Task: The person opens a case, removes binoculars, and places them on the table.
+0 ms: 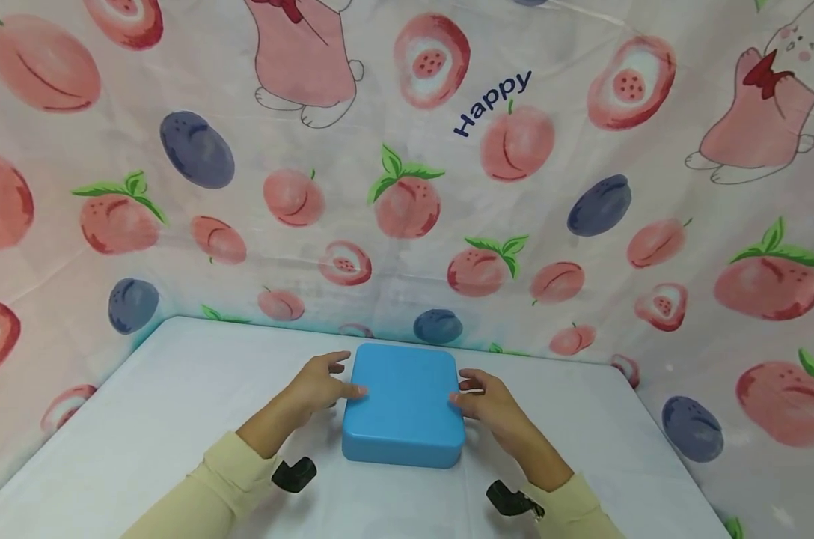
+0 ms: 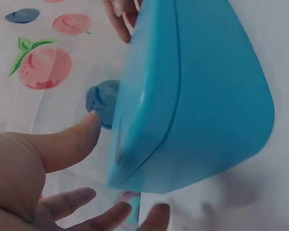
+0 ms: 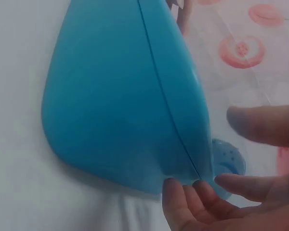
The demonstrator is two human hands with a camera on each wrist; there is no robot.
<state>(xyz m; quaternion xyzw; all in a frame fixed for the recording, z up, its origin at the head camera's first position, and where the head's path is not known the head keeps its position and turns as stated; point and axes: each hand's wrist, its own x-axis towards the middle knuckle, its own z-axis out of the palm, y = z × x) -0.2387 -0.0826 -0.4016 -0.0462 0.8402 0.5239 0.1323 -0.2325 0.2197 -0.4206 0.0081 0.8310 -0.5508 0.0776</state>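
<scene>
A blue lidded box (image 1: 405,400) with rounded corners lies flat on the white table. A thin seam between lid and base runs along its side wall (image 2: 207,96) in the left wrist view. My left hand (image 1: 318,387) is at the box's left side, thumb by the top edge and fingers spread toward the far corner. On the opposite side is my right hand (image 1: 491,404), its thumb near the lid's edge. In the right wrist view, the fingertips (image 3: 173,187) of that hand are right at the box's far corner. Neither hand is curled round the box.
The white table (image 1: 245,374) extends around the box on all sides. Behind it hangs a fruit-and-rabbit patterned cloth (image 1: 353,187), close to the box's far edge. Dark wrist-worn camera mounts (image 1: 295,474) jut inward below both cuffs.
</scene>
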